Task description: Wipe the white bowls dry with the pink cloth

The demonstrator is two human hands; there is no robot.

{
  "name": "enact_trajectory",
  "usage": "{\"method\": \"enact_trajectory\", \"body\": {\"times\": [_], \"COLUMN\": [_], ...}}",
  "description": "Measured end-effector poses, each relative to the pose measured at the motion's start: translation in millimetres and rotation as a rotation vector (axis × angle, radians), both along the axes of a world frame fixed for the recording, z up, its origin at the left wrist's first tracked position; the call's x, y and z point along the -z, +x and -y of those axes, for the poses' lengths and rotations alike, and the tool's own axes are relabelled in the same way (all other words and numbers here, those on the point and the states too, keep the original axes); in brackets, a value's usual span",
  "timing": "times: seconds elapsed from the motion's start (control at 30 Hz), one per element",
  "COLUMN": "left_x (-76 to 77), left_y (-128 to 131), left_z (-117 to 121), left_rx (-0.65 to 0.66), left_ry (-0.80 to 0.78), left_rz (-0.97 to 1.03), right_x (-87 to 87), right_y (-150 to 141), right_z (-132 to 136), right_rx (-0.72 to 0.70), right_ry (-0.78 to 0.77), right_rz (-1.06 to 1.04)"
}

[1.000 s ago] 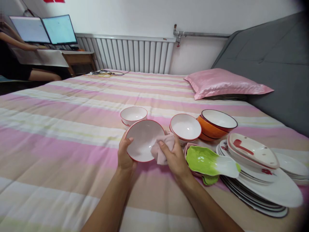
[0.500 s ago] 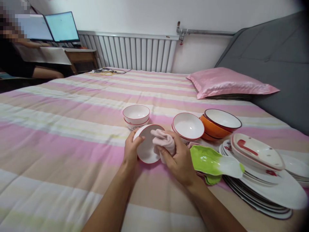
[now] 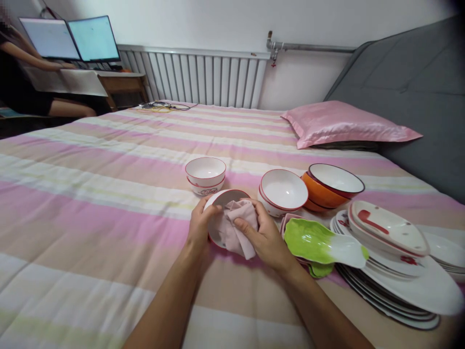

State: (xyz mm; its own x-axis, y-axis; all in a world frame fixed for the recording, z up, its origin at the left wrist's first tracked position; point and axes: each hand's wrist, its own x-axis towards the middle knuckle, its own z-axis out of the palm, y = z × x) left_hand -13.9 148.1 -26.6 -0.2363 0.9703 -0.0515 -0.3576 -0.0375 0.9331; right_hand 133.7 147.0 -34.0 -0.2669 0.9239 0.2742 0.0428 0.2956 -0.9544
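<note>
Surface: pink-striped quilted bed (image 3: 109, 194) | room: white ribbed radiator (image 3: 196, 77) at far edge, grey sofa back (image 3: 407, 87) right | left hand (image 3: 199, 231) clasps red-rimmed white ceramic bowl (image 3: 221, 201) mid-bed | right hand (image 3: 267, 237) pinches pink cloth (image 3: 236, 232) inside it

To the left of my left hand (image 3: 199, 230) the striped bedcover (image 3: 90, 203) lies open and flat. Just behind my hands, a small stack of bowls (image 3: 205, 174) and a red-rimmed bowl (image 3: 283, 191) block the way. On my right, the green leaf dish (image 3: 319, 241) and the stacked plates (image 3: 399, 286) crowd close.
</note>
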Motion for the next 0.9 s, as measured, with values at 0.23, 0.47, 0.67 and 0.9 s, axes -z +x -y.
{"method": "enact_trajectory", "body": {"times": [0.23, 0.47, 0.67, 0.9], "left_x": [0.6, 4.9, 3.2, 6.1], "left_y": [1.4, -0.6, 0.8, -0.9], "left_z": [-0.3, -1.9, -1.8, -3.3], "left_rx": [0.024, -0.018, -0.076, -0.101], "left_ry": [-0.008, -0.042, -0.054, -0.039], "left_rz": [0.015, 0.045, 0.066, 0.071], "right_x": [5.8, 5.1, 7.9, 13.7], "right_y": [-3.4, -2.9, -4.9, -5.8], "right_z": [1.0, 2.9, 5.6, 3.0], "right_rx": [0.049, 0.138, 0.138, 0.208], "right_ry": [0.269, 0.373, 0.422, 0.378], "right_rz": [0.289, 0.467, 0.572, 0.55]}}
